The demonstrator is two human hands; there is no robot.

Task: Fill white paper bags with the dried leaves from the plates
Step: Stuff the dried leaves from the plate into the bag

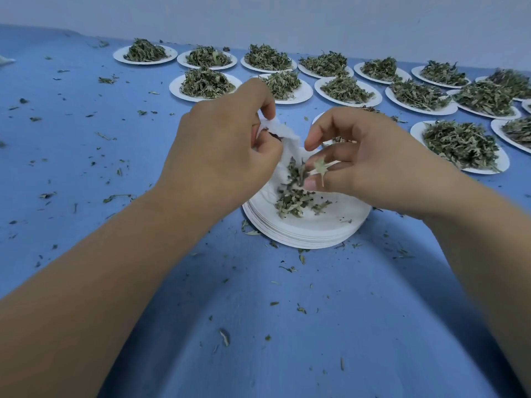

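Partway through, to judge by the table, with much left; pinching the crumpled rim of a white paper bag (283,136) in the left hand (227,145), thumb and curled fingers pressed on the paper, keeping its mouth lifted just above a stack of paper plates (310,234); bringing a pinch of dried leaves (297,173) to that mouth with the right hand (370,162), thumb and nearest fingers closed on the bits, remaining fingers loosely bent; cannot tell how full the bag is, its inside hidden behind the left hand and the folded paper; left on the top plate of the stack, only a thin scatter of leaves (290,201), so probably near the end of this one portion; under it, many bare plates nested together, likely a sign of a fair number of portions already bagged, though no filled bag plainly in view; at the far left edge, a white scrap (5,61), too cut off to name; yet to bag, more than a dozen heaped plates (205,84) in rows toward the wall (287,12), one partly hidden behind the right hand, all apparently untouched; strewn over the blue tablecloth (287,326), plenty of loose crumbs (301,310), probably spillage.
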